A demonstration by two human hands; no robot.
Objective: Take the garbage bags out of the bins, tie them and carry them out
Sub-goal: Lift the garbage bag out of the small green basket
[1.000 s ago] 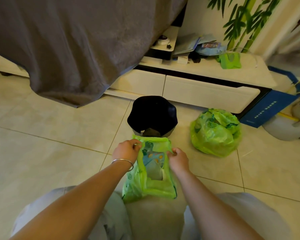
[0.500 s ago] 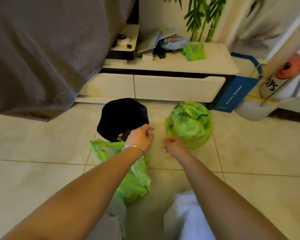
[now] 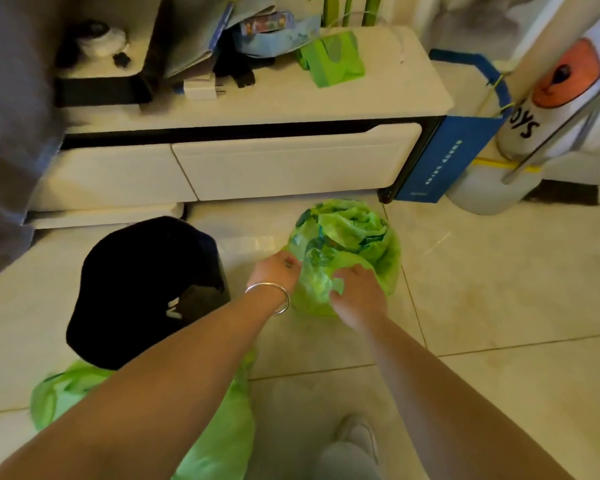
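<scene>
A full green garbage bag [image 3: 354, 237] sits on the tiled floor in front of the white cabinet. My left hand [image 3: 274, 271], with a silver bangle on the wrist, pinches its near left rim. My right hand [image 3: 357, 296] grips the crumpled plastic on its near side. A black bin [image 3: 146, 289] stands to the left of the bag. A second green bag [image 3: 222, 438] lies on the floor under my left forearm, partly hidden by it.
A low white cabinet [image 3: 291, 164] with drawers runs across the back, cluttered on top with books, a charger and a green pack [image 3: 333, 57]. A grey blanket [image 3: 4, 133] hangs at the left. A blue paper bag [image 3: 447, 157] and a white container stand at the right.
Both hands let go of the first green bag, which now lies on the floor at the lower left. They moved forward and right and took hold of the full green bag.
</scene>
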